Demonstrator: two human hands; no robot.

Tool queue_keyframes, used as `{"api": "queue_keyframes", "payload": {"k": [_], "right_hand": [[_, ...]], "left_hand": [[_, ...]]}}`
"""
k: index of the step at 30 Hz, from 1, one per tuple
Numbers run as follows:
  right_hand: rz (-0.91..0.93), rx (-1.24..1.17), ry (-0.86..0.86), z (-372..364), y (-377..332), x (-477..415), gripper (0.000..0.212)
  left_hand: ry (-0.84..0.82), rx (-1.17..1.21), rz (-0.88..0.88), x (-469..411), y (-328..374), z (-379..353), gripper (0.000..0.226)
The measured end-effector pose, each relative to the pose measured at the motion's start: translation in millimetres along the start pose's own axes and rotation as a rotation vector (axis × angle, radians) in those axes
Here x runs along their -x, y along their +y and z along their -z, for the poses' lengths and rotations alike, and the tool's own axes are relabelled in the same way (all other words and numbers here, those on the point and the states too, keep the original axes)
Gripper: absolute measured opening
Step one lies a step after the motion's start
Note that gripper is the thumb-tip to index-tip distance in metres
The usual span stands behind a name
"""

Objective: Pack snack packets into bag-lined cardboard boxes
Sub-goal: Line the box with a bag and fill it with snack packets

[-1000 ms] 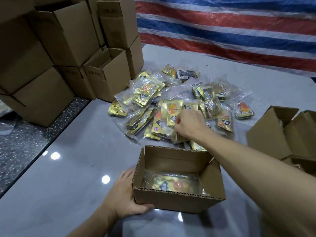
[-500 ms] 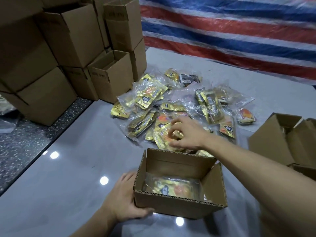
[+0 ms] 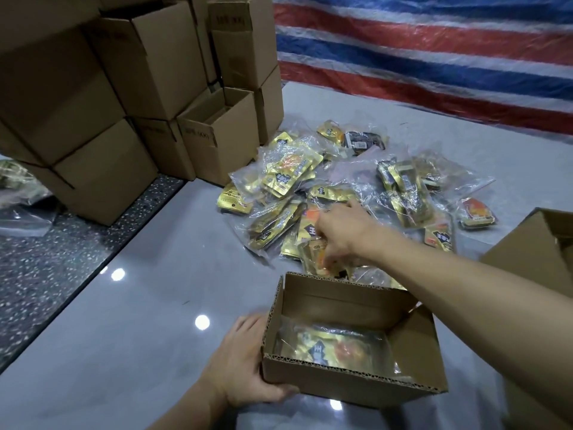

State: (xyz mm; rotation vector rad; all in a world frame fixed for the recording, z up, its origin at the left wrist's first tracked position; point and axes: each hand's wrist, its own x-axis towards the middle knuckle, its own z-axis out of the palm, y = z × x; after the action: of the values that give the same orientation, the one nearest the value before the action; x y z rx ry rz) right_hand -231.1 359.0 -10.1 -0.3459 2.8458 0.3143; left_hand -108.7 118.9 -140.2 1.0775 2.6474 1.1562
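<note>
An open cardboard box sits on the grey table in front of me, with one clear bag of gold snack packets lying on its bottom. My left hand grips the box's left near corner, thumb under the front wall. Behind the box lies a heap of clear bags holding gold and orange snack packets. My right hand reaches over the box into the heap and pinches a gold and orange packet just beyond the box's far wall.
Stacked cardboard boxes fill the left back, one open box at the stack's front. More open boxes stand at the right edge. A striped red, blue and white tarp hangs behind. Dark speckled floor lies left of the table.
My right hand has drawn back from the middle of the heap toward the box, now pinching a packet near the far wall. My left hand keeps its hold on the box.
</note>
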Motion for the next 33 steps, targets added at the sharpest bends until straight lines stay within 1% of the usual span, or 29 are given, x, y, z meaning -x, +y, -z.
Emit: {"api": "queue_keyframes", "payload": {"k": [2, 5, 6, 9, 10, 11, 13, 16, 18, 19, 20, 21, 23, 24, 25, 27, 28, 29, 30, 33], "right_hand": [[-0.008, -0.053, 0.007, 1, 2, 7, 0.043], [-0.037, -0.251, -0.029, 8, 13, 23, 0.046], [-0.043, -0.335, -0.054, 12, 18, 28, 0.044], [-0.011, -0.563, -0.073, 18, 28, 40, 0.023], [0.008, -0.605, -0.067, 19, 30, 43, 0.019], [0.022, -0.632, -0.062, 18, 30, 47, 0.02], [0.046, -0.673, -0.089, 14, 27, 51, 0.023], [0.071, -0.698, -0.21, 4, 21, 52, 0.027], [0.073, -0.693, -0.225, -2, 18, 46, 0.025], [0.053, -0.699, -0.214, -4, 18, 43, 0.021], [0.021, -0.7, -0.216, -5, 19, 40, 0.023], [-0.018, -0.697, -0.259, -6, 23, 38, 0.029], [-0.122, -0.677, -0.447, -9, 33, 37, 0.04], [-0.166, -0.652, -0.529, -11, 37, 38, 0.042], [-0.176, -0.626, -0.559, -13, 40, 40, 0.036], [-0.125, -0.594, -0.478, -16, 44, 43, 0.008], [-0.1, -0.596, -0.414, -17, 44, 45, 0.007], [-0.089, -0.623, -0.373, -19, 44, 47, 0.009], [-0.093, -0.687, -0.368, -21, 44, 48, 0.011], [-0.104, -0.878, -0.455, -28, 42, 55, 0.029]], "left_hand": [[-0.006, 0.004, 0.009, -1, 1, 0, 0.079], [-0.022, 0.014, 0.032, -2, 2, 0, 0.074], [-0.027, 0.017, 0.039, -2, 1, 0, 0.072], [-0.03, 0.036, 0.042, -1, -1, 0, 0.071], [-0.031, 0.036, 0.045, -1, 0, 0, 0.072], [-0.034, 0.029, 0.049, -1, 0, 0, 0.074], [-0.038, 0.005, 0.049, -1, 1, -1, 0.077], [-0.006, 0.011, 0.025, -2, 4, 0, 0.07], [0.014, 0.043, 0.027, -2, 5, 1, 0.069], [0.009, 0.051, 0.033, -2, 4, 0, 0.072], [0.006, 0.054, 0.037, -2, 4, 0, 0.076], [0.005, 0.054, 0.039, -2, 3, 0, 0.078], [-0.008, 0.042, 0.043, -2, 3, 0, 0.077], [-0.016, 0.024, 0.041, -2, 3, 0, 0.077], [-0.025, 0.009, 0.037, -2, 3, 0, 0.076], [-0.04, 0.008, 0.044, -2, 2, 0, 0.074], [-0.043, 0.01, 0.051, -2, 1, 0, 0.074], [-0.043, 0.004, 0.055, -1, 1, 0, 0.074], [-0.043, -0.002, 0.056, -1, 2, 0, 0.074], [-0.014, 0.021, 0.048, -1, 4, 0, 0.075]]}}
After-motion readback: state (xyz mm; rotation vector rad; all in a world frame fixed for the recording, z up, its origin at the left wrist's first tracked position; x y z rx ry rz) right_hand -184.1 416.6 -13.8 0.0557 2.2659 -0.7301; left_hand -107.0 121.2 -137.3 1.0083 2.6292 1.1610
